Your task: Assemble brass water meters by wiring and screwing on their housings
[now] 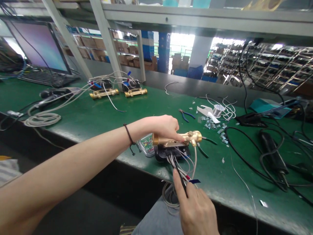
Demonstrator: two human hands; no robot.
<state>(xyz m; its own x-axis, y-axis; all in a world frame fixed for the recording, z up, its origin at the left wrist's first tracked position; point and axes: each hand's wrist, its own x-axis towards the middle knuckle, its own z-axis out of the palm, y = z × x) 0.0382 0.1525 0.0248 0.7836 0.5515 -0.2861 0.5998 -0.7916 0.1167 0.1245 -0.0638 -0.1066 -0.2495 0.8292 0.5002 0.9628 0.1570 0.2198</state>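
The L hand (pixel 166 126) is curling over the brass pipe (pixel 190 137), holding it near the front edge of the green bench (pixel 139 112), w/ a black box (pixel 160 156) sitting on its near side. The R hand (pixel 198 206) is gripping a thin black stick (pixel 181 179) & pointing its tip at the box's wires (pixel 171 160). A blue tag (pixel 195 181) is sticking out nearby, any words too small to read.
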